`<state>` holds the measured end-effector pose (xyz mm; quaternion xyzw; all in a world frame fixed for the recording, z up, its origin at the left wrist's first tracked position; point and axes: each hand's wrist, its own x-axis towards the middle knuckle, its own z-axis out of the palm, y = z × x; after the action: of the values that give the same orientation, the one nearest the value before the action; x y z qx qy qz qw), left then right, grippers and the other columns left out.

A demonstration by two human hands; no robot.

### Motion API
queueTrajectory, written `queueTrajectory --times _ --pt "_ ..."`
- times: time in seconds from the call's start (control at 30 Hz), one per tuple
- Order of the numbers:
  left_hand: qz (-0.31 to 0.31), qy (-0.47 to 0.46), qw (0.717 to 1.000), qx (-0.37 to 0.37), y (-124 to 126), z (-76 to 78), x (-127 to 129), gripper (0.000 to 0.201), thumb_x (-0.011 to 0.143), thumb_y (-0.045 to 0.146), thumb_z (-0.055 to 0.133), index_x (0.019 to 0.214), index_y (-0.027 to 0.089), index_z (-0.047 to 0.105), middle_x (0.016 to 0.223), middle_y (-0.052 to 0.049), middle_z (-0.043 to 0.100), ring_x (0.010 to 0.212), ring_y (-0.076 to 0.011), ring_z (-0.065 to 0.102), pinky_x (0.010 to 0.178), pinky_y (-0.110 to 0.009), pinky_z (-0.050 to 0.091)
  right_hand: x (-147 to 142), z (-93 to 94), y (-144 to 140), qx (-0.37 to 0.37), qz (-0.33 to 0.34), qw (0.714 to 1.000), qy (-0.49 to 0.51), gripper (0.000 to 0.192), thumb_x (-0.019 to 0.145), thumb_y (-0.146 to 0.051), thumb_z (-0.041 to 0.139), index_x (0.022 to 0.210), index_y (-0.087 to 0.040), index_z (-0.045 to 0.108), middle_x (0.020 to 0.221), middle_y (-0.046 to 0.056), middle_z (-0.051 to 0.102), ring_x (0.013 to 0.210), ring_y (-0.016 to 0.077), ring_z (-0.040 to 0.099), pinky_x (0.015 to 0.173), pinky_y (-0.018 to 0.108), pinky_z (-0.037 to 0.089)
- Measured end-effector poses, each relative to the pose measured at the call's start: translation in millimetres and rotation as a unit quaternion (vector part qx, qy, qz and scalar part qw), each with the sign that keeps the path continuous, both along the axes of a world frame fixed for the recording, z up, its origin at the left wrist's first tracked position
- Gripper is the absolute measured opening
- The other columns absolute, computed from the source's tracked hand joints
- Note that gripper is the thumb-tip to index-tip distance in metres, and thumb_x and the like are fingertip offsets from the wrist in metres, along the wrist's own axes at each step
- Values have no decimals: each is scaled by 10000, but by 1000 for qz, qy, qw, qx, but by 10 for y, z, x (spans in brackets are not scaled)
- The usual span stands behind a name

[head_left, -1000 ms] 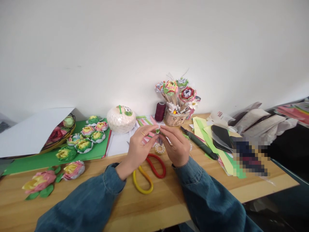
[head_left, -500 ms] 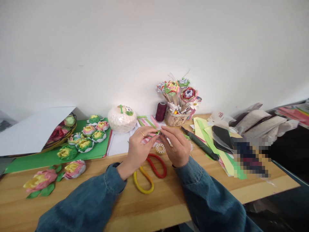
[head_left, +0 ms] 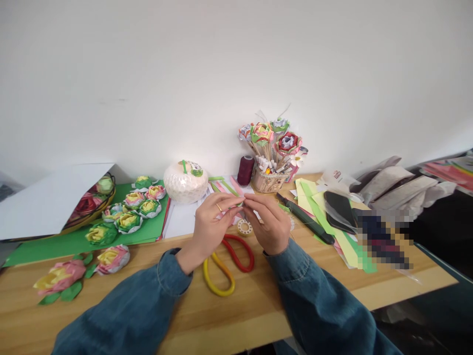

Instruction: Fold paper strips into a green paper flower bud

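My left hand [head_left: 212, 222], with a ring on one finger, is closed in a pinch. It meets my right hand [head_left: 271, 224], also pinching, fingertip to fingertip above the table. Between the tips a small piece of green paper [head_left: 239, 204] shows; most of it is hidden by the fingers. Below my hands lie scissors [head_left: 219, 291] with one yellow and one red handle, their blades out of sight. A white perforated spool [head_left: 244, 227] sits between the two hands. Pink and green paper strips [head_left: 229, 186] lie just behind them.
Left, folded paper flowers [head_left: 129, 222] rest on green paper [head_left: 27, 250]. A wrapped white round pack [head_left: 185, 183], maroon thread cone [head_left: 246, 170] and a pot [head_left: 271, 181] of paper flowers stand by the wall. Right lie a dark-green-handled cutter [head_left: 310, 222] and a phone [head_left: 339, 209].
Both hands stay together in nearly the same spot. Less of the green paper shows between the fingertips now. The whole view has shifted very slightly.
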<state>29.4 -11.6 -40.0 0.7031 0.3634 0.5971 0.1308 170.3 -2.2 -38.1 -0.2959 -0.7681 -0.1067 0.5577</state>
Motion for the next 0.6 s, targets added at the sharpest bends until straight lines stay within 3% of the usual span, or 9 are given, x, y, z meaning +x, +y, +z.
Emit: queueTrajectory --times 0.23,0.6 --pt "13 -12 999 -34 -6 1 -2 129 739 182 591 848 210 655 847 -39 649 816 -146 591 741 -293 489 14 -16 6 -38 23 999 16 169 755 -94 582 897 -180 617 906 92 669 843 171 628 751 306 533" --pt "23 -21 997 -71 -11 6 -2 82 733 216 601 806 185 621 812 -31 642 794 -138 589 742 -294 499 17 -10 3 -14 -4 1000 12 176 730 -95 612 882 -184 606 894 82 656 833 175 616 729 304 525"
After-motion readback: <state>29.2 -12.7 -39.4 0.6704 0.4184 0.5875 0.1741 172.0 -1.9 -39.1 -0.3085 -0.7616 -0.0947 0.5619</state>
